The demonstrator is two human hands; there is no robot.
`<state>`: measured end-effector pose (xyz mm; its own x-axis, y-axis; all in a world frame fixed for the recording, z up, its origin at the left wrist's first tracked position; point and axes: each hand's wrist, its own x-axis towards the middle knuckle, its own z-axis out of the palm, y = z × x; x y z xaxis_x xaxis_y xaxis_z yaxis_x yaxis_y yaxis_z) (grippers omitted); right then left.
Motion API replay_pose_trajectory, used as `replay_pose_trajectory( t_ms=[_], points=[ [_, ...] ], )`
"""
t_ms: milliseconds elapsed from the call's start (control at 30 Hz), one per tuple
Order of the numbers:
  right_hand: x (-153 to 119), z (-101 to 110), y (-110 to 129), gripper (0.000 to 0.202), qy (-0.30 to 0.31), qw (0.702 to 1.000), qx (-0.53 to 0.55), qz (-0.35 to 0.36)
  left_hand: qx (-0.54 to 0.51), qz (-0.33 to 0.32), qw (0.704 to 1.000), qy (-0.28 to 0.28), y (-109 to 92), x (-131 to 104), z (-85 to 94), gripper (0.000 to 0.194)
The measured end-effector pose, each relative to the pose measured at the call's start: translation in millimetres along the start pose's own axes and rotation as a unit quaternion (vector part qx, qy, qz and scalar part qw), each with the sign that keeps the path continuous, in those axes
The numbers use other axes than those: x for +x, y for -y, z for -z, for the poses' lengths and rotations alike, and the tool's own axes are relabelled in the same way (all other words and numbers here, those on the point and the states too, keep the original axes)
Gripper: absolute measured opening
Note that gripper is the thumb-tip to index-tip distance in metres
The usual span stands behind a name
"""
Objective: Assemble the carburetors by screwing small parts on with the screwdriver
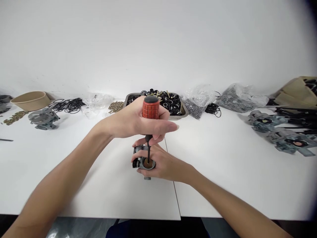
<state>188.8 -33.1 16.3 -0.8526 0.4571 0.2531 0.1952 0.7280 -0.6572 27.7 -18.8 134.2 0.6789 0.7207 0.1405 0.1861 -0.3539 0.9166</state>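
Observation:
My left hand (130,119) is wrapped round the red, black-capped handle of a screwdriver (151,109), which stands upright. Its dark shaft points down, and the tip meets the brown disc inside the round bore of a grey metal carburetor (145,167). From the right, my right hand (160,160) grips the carburetor, its fingers reaching around the body above the white table. A black fitting shows on the carburetor's left side. Part of the carburetor is hidden under my fingers.
Behind my hands stands a metal tray (183,115) of black and brass parts. Another carburetor (43,118) lies left, near a beige container (31,100) and black rings (66,105). More carburetors (292,140) lie right, below bagged small parts (239,97). A seam crosses the table (119,198).

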Motion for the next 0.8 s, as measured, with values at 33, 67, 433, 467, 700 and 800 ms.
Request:
replay_pose_trajectory(
  t_ms=[33, 67, 433, 467, 700, 800],
  points=[
    [0.1, 0.5, 0.5, 0.025, 0.001, 1.0, -0.004, 0.001, 0.002, -0.002, 1.0, 0.002, 0.1, 0.2, 0.8, 0.035],
    [0.2, 0.9, 0.8, 0.024, 0.004, 1.0, -0.007, 0.002, -0.002, -0.002, 1.0, 0.005, 0.3, 0.4, 1.3, 0.036],
    [0.3, 1.4, -2.4, 0.025, -0.012, 0.999, -0.001, 0.047, -0.062, -0.036, 0.997, -0.036, -1.3, -5.3, 0.4, 0.024],
    [-0.1, 1.6, -2.3, 0.025, -0.01, 0.999, -0.001, 0.043, -0.05, -0.041, 0.997, -0.045, -3.0, -6.5, 1.7, 0.023],
    [-2.2, 0.2, -4.2, 0.025, -0.012, 0.999, 0.008, 0.031, 0.021, -0.1, 0.992, -0.074, -14.6, -16.3, 15.6, 0.03],
    [-2.3, -0.2, -5.5, 0.026, -0.008, 0.999, 0.022, 0.023, 0.074, -0.103, 0.984, -0.127, -9.4, -13.6, 14.1, 0.014]
  ],
)
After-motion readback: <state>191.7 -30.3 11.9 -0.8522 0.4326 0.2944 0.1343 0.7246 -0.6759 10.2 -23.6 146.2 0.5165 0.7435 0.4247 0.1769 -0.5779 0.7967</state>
